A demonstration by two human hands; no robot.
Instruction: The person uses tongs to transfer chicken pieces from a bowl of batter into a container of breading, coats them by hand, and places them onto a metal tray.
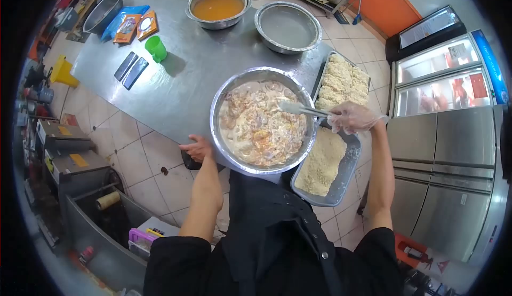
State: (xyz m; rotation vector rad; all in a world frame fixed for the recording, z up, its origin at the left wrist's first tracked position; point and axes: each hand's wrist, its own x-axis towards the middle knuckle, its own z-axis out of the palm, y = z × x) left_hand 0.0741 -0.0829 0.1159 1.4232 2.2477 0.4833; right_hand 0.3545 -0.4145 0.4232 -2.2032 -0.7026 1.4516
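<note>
My right hand [353,117], in a clear plastic glove, is closed round metal tongs [303,108]. The tongs' tips reach into a large steel bowl [215,142], over a wet, creamy mix of chunky pieces [261,128] with orange-brown streaks. Beside the bowl's left rim, my bare left hand [198,148] rests at the table edge with its fingers apart and nothing in them. Below my right hand, a grey tub [350,167] holds pale yellow crumbs [322,162]. A tray of crumb-coated pieces [341,82] lies just beyond the hand.
On the steel table [184,96] stand a bowl of orange liquid [217,8], a bowl of greyish liquid [288,28] and a green cup [156,49]. Two dark phones [131,70] lie farther left. Glass-door fridges [440,90] stand at right.
</note>
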